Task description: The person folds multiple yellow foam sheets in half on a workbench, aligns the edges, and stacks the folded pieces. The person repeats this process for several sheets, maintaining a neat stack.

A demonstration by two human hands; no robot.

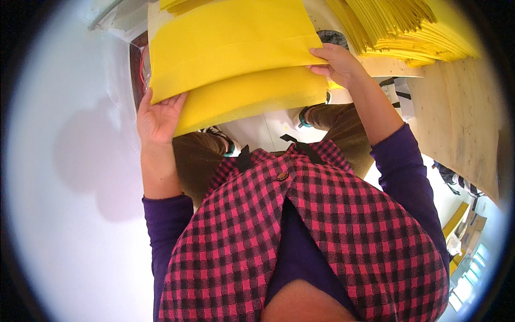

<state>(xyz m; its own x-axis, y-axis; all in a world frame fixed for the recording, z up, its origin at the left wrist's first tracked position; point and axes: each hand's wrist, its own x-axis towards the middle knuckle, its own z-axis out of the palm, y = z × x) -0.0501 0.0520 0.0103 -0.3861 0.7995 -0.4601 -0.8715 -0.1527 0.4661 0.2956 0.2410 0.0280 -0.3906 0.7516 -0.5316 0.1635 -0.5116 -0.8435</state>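
A yellow sheet of thin, felt-like fabric [230, 48] lies on the worktop in front of me, with a lower layer [252, 99] hanging over the near edge. At its left near corner is my left hand [160, 117], palm up, with the thumb at the corner and fingertips tucked under the upper layer. My right hand [340, 64] grips the right edge, thumb on top and fingers beneath the upper layer. The fabric hides part of the fingers of both hands.
A tall pile of folded yellow sheets [391, 27] is on the right of the worktop. A dark grey object [333, 38] sits beside the fabric. A pale wooden panel [456, 112] stands at the right, a white wall [70, 161] at the left. My legs are below the hanging layer.
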